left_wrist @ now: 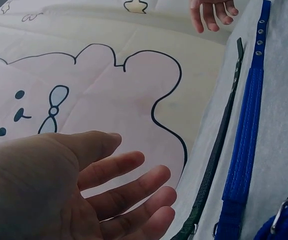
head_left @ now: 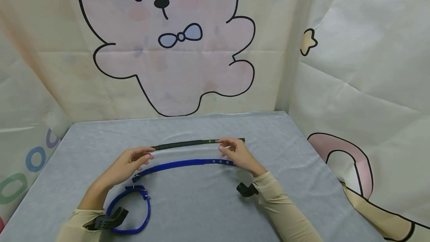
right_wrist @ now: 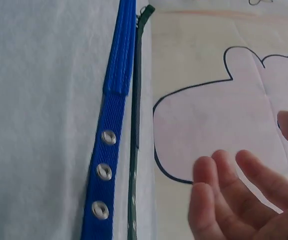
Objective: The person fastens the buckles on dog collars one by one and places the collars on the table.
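Observation:
A dark green collar [head_left: 181, 144] lies stretched out across the far part of the cloth, metal eyelets near its right end. Nearer to me, a flat blue collar [head_left: 188, 163] runs almost parallel to it, with a buckle at its left end and eyelets at its right. My left hand [head_left: 125, 165] hovers by the left ends of both, fingers loosely spread and holding nothing. Over their right ends is my right hand [head_left: 240, 155], overlapping the collars in the head view; the right wrist view shows its relaxed fingers [right_wrist: 204, 172] with nothing between them.
A second blue collar [head_left: 148, 212], buckled into a loop, lies at the front left beside my left forearm. Grey-blue cloth [head_left: 195, 204] covers the table. Printed curtains [head_left: 268, 77] rise behind it and along both sides.

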